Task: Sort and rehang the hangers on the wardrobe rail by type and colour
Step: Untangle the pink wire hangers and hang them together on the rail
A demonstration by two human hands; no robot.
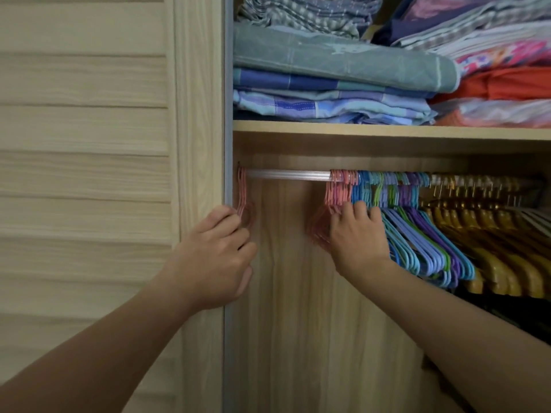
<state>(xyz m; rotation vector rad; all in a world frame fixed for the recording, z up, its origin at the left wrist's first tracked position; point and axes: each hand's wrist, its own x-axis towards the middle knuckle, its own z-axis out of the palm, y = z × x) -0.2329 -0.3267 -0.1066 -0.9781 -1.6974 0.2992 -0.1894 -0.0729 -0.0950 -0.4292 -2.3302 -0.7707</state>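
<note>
The left hand has its fingers curled, pinching the few pink hangers at the rail's far-left end. The right hand grips the larger pink bunch, with blue and purple hangers just right of its fingers. Best to slide that bunch left along the rail, hooks level, leaving the blue ones behind.

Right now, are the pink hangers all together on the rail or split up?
Split: a few pink hangers hang at the rail's far left end, the larger pink bunch beside the blue hangers, bare rail between.
</note>
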